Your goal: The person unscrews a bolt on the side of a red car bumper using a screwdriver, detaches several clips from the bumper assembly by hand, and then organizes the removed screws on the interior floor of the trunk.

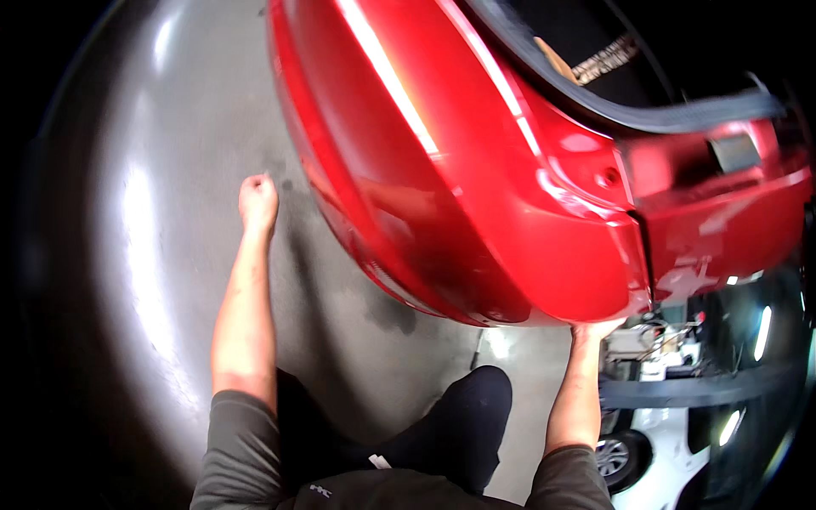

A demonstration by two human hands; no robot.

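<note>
A glossy red car body curves across the upper middle and right. My left hand is out over the grey floor, left of the car's red side, its fingers curled into a fist with nothing sticking out of it. Between the fist and the red paint is a gap. My right hand is at the lower edge of the red panel, near a dark vertical seam. Its palm shows below the edge, and the panel hides its fingers. A black rubber seal rims an opening in the car above.
A recessed red pocket with a grey piece in it lies right of the seam. Beyond my right arm stand a white car with a dark wheel, a grey horizontal bar and cluttered equipment. Grey shiny floor stretches left.
</note>
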